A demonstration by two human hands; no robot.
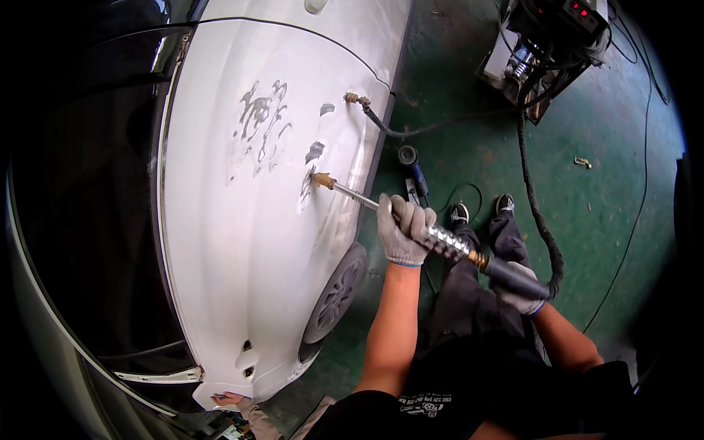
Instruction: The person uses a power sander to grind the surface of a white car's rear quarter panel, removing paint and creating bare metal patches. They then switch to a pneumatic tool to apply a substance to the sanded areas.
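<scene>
My left hand [405, 229], in a pale knit glove, is closed around the metal shaft of a slide hammer dent puller [449, 244], by its chrome sliding weight. My right hand [522, 299], also gloved, is wrapped around the black rear handle, which partly hides it. The puller's copper-coloured tip [323, 180] meets the white car door [220, 132] beside a bare grey sanded patch. More scraped grey patches [262, 116] mark the panel farther up. A brass clamp [357, 100] with a black cable is fixed to the door near its lower edge.
A welding machine [561, 37] with a lit red display stands at the upper right. Its thick black cable [539, 213] runs to the puller's handle. A blue angle grinder [414, 169] lies on the green floor near my feet. Another person's hand [227, 398] touches the car's lower end.
</scene>
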